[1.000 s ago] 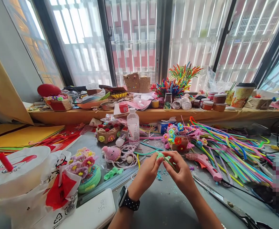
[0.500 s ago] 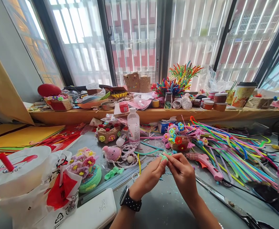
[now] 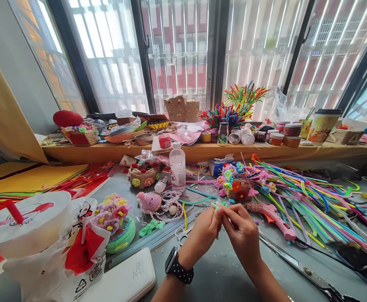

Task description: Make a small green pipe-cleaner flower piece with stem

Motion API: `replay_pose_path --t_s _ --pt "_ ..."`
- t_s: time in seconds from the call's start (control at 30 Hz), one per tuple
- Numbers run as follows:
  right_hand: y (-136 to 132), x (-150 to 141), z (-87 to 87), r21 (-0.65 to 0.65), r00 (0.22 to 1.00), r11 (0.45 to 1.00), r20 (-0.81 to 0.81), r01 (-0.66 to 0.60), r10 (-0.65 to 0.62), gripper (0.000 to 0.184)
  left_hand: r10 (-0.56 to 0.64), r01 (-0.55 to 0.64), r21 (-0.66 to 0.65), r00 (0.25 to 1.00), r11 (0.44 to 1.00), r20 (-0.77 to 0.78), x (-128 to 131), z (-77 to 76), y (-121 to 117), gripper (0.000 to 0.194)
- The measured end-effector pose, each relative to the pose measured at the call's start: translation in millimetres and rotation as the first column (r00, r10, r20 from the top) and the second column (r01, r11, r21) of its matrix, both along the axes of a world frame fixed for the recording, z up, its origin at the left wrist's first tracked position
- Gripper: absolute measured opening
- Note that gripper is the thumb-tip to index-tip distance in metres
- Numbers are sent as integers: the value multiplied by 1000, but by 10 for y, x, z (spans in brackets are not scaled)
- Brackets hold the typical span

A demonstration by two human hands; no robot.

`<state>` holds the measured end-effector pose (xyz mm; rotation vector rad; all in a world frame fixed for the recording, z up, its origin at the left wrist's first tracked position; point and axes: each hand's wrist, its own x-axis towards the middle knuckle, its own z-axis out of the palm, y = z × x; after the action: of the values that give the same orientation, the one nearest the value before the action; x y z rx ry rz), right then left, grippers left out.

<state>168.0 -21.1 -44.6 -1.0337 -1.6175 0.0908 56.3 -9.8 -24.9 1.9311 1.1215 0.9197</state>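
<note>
My left hand (image 3: pixel 205 226) and my right hand (image 3: pixel 240 226) meet over the middle of the grey table, fingertips pinched together. Between them shows a piece of light green pipe cleaner (image 3: pixel 216 206), bent into a small shape and mostly covered by the fingers. A black dotted watch strap circles my left wrist. Just left of that hand lies a pair of small scissors (image 3: pixel 181 235), partly hidden by it. Green pipe-cleaner pieces (image 3: pixel 151 227) rest farther left, near a pink crocheted figure (image 3: pixel 149 202) and a string of beads (image 3: pixel 174 214).
To the right lie a pink glue gun (image 3: pixel 274 219), large scissors (image 3: pixel 303 268) and many loose pipe cleaners (image 3: pixel 315 209). A bottle (image 3: pixel 177 167) and a flower basket (image 3: pixel 238 188) stand behind my hands. A white power bank (image 3: pixel 130 272) and a lidded cup (image 3: pixel 23 226) are at left.
The view has shifted slightly, so the surroundings sit a little farther right. My hands stay together on the green pipe cleaner, with fingers drawn closer; more of the small scissors shows.
</note>
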Motion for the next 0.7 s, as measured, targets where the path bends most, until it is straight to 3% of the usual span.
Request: replay_pose_path --t_s 0.13,0.23,0.4,0.53,0.7 --pt "12 -8 -22 -72 999 997 34 -4 7 27 115 -94 141 982 986 -149 -18 -23 20 37" --pt "14 -3 -26 -134 993 988 80 -81 92 35 214 -154 214 932 965 -292 -56 -15 31 38" --pt "21 32 -4 -146 939 969 253 -202 233 38 260 -138 305 876 942 -407 -107 21 39 34" --pt "49 61 -17 -157 917 955 274 -253 289 40 274 -97 368 841 925 -467 -146 36 35 29" --pt "57 75 -32 -140 916 962 300 -233 265 39 255 -18 430 827 903 -501 -201 51 30 26"
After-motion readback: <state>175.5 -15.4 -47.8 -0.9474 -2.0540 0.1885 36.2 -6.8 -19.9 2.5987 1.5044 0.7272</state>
